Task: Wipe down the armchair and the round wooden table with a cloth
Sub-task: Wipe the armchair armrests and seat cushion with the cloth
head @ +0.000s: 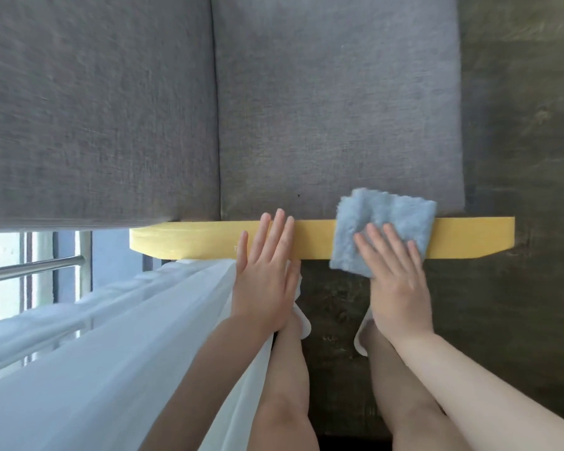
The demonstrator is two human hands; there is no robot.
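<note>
My right hand [394,271] presses a folded pale-blue cloth [383,229] flat against the yellow wooden armrest [316,237] of the armchair, fingers straight and spread, nothing curled round the fabric; my left hand [264,275] lies open too, its fingertips resting on the same rail to the cloth's left, with a gap of bare wood between them. Nearest the camera, both forearms reach forward and down from the bottom edge, my bare legs and white slippers [302,317] beneath them on the dark floor [518,288], and a white sheer curtain [111,353] hanging against my left arm. The cloth looks plush, light and limp, so it should bunch or slide unless held down by a flat palm, and it drapes over both edges of the rail; the armrest looks stiff and smooth, likely easy to glide along. Beyond the rail sits the grey seat cushion [339,109], and to its left the grey back cushion [95,109], both soft woven fabric that will probably drag at the cloth. A metal railing [33,270] and window show at far left. The round wooden table is not in view.
</note>
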